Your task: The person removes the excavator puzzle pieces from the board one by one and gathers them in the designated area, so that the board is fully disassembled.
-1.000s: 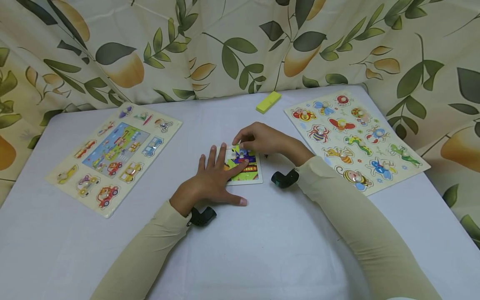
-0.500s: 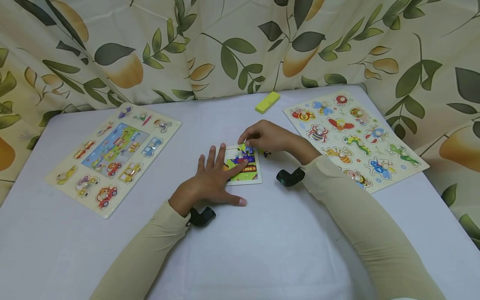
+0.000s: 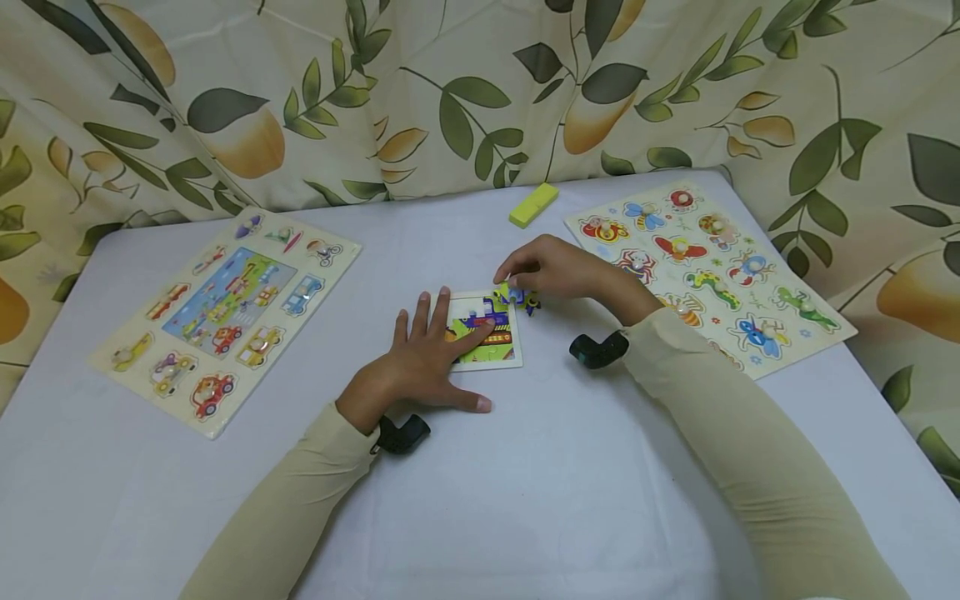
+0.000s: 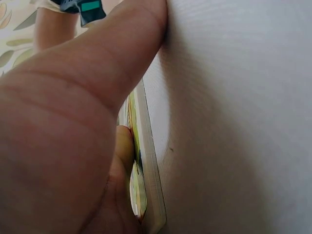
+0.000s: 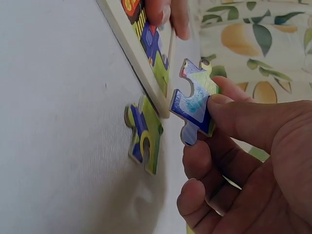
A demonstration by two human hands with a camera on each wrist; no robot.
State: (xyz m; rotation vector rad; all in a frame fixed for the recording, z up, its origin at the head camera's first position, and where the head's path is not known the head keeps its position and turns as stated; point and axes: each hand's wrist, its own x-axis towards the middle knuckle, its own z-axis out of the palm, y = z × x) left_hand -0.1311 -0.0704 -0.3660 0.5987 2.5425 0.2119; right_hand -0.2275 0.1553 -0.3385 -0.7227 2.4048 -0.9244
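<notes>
My left hand (image 3: 427, 354) lies with spread, straight fingers across the left side of a small jigsaw puzzle board (image 3: 495, 365), a finger over its picture. The board has a white frame and a colourful train-like picture, with a bare area toward its far side. My right hand (image 3: 558, 271) pinches a blue and green jigsaw piece (image 5: 195, 100) between thumb and fingers, lifted off the table by the board's far right corner. A second jigsaw piece (image 5: 145, 136), green, blue and yellow, lies on the table beside that corner, below the held one.
A vehicle peg puzzle board (image 3: 232, 317) lies at the left, and an insect peg puzzle board (image 3: 712, 283) at the right, partly beneath the right forearm in view. A yellow block (image 3: 534, 205) sits near the back edge, before a leaf-patterned curtain (image 3: 465, 100).
My right hand has moved rightward from over the board to its far right corner, taking the jigsaw piece along and exposing more bare board. The left hand stays in place.
</notes>
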